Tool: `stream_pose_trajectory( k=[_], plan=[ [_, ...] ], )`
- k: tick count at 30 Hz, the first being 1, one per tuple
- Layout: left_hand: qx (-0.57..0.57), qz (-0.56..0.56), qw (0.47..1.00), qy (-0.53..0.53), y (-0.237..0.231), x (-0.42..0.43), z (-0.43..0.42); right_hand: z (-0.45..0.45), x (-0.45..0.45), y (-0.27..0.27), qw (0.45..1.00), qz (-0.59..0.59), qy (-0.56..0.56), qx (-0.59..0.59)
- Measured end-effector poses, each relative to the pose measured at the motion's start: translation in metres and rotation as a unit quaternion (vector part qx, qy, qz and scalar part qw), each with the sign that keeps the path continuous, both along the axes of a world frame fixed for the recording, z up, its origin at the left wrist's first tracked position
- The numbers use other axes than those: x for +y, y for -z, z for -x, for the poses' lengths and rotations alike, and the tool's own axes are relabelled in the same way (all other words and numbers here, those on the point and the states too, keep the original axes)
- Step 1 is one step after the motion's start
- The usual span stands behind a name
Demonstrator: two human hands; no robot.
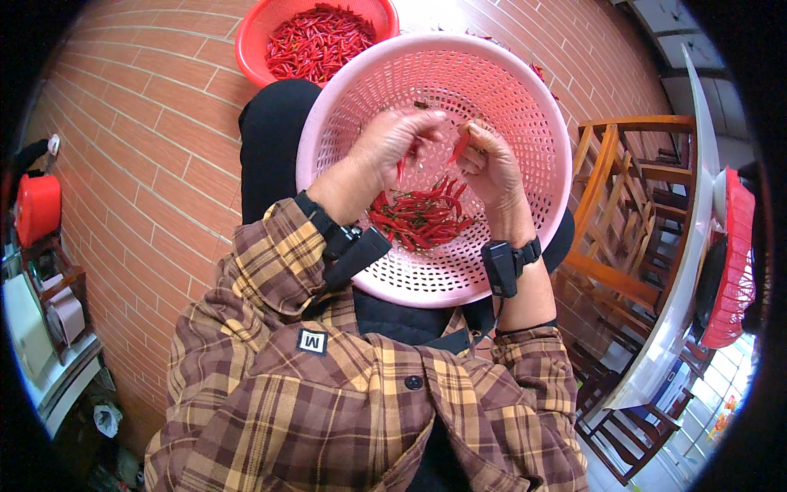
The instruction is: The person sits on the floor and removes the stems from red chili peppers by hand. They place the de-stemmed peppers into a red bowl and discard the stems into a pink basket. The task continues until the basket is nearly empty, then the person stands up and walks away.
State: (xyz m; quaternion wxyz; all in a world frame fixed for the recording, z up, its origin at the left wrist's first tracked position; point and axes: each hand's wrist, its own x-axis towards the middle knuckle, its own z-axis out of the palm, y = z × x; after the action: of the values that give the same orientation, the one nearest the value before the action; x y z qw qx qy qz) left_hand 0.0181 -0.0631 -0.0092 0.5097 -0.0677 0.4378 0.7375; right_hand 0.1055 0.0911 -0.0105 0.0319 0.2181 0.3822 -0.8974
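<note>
A large pink plastic colander basket [433, 294] rests on my lap. My left hand [403, 144] is over its left part, fingers curled, with a red chili pepper [401, 167] showing below them. Slightly to the right, my right hand [489, 157] pinches another red chili pepper [459, 147] between thumb and fingers. The two hands are close together but apart. Beneath them, a heap of red chili peppers with green stems [421, 215] lies on the basket's bottom. Small loose bits cling to the basket's far inner wall.
Beyond my left knee, a red plastic basin [249, 52] full of red chilies stands on the tiled floor [154, 117]. More chilies lie behind the basket. Wooden chairs [636, 123] and a covered table [664, 344] are at right. A red container [40, 209] is far left.
</note>
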Motion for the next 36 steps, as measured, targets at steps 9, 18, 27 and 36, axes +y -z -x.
stream_pose_trajectory(
  k=[9, 18, 27, 36],
  plan=[
    [0.105, -0.005, 0.989, 0.106, -0.003, 0.002, -0.007, 0.004, -0.023, -0.002, 0.982, -0.169, 0.079, -0.037],
    [0.125, -0.011, 0.986, 0.107, -0.001, 0.003, -0.008, 0.006, -0.033, 0.0, 0.929, -0.354, 0.096, 0.049],
    [0.238, -0.055, 0.962, 0.12, -0.012, 0.0, -0.007, -0.003, -0.012, -0.007, 0.981, 0.19, 0.015, 0.031],
    [0.175, -0.016, 0.969, 0.172, -0.002, 0.0, -0.002, 0.0, -0.021, -0.015, 0.984, -0.175, 0.029, -0.023]
  ],
)
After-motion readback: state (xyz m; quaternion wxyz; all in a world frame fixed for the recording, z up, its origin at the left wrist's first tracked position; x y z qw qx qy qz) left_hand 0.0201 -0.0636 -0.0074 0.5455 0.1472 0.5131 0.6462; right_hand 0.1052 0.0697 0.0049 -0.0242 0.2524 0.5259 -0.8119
